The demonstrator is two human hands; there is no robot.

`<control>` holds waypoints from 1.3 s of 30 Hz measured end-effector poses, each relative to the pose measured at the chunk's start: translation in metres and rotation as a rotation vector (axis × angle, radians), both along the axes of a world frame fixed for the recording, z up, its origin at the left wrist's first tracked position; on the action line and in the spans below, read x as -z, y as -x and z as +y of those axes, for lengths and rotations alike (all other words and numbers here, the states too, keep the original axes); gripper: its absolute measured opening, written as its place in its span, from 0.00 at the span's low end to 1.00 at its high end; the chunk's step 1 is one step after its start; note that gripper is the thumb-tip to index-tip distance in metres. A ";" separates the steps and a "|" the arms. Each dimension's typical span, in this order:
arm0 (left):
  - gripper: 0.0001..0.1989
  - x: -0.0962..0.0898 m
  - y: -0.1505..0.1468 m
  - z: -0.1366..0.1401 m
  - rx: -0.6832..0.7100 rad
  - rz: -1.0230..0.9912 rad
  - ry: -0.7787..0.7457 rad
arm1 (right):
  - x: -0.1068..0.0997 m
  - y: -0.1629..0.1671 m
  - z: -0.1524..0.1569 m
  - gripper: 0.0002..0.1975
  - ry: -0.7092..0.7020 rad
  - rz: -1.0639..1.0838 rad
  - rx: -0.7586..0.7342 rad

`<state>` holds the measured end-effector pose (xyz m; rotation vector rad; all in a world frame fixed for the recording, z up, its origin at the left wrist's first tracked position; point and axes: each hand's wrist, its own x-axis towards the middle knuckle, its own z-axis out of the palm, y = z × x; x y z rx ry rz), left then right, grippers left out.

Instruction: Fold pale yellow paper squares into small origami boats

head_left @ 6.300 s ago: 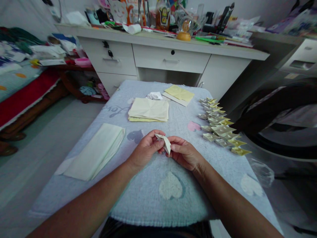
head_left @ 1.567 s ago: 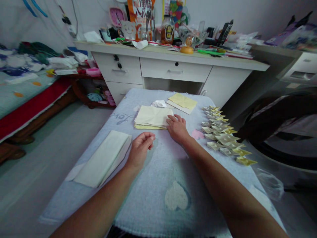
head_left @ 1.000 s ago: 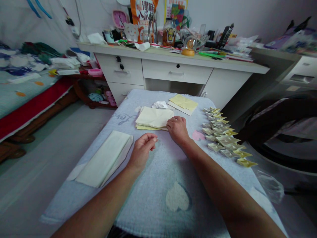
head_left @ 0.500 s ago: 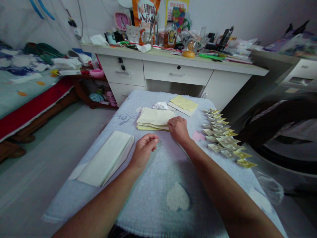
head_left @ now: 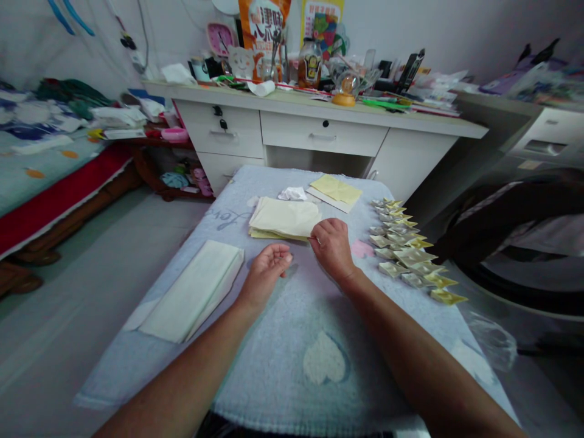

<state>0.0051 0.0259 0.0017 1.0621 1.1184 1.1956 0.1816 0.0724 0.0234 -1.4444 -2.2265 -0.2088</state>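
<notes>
Right hand (head_left: 331, 246): centre of frame, just right of middle, at the near right corner of the paper stack (head_left: 272, 233); from my end, fingertips look pinched together on the top sheet (head_left: 285, 216) (sheet count in that pinch: can't tell, fingers hide it).
Left hand (head_left: 271, 264): just left of the right hand, loosely curled, partly open, nothing seen in it, not touching the stack.
Paper stack: middle of frame, lying on the cloth (head_left: 255, 371), cream on top, yellow edge showing below, layers not quite flush.
Top sheet risk: I'd flag a double pick, since thin layers lie close and may cling; a hard pull could crease or tear the corner.
Stack risk: nothing pins it, so a drag to the right could fan it out or shove it into the crumpled tissue (head_left: 292, 193) just behind.
Paper boats (head_left: 414, 257): right of frame, in close rows, well apart from the right hand; a wide elbow swing or a tug on the cloth could probably topple some.
White packet (head_left: 194, 292): left of frame, near the left forearm; a careless sweep might nudge it.
</notes>
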 end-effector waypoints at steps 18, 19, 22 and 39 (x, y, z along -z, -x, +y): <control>0.18 0.007 0.001 0.001 0.020 0.126 -0.086 | -0.001 -0.019 0.018 0.07 0.335 -0.012 -0.293; 0.22 0.009 0.001 0.001 0.011 0.169 -0.117 | -0.003 -0.019 0.014 0.08 0.326 -0.002 -0.289; 0.32 0.010 0.002 -0.001 -0.003 0.335 -0.207 | -0.012 -0.019 -0.002 0.08 0.276 0.058 -0.294; 0.10 -0.011 0.013 -0.011 0.467 0.360 -0.351 | -0.008 -0.062 0.009 0.08 0.543 0.480 0.081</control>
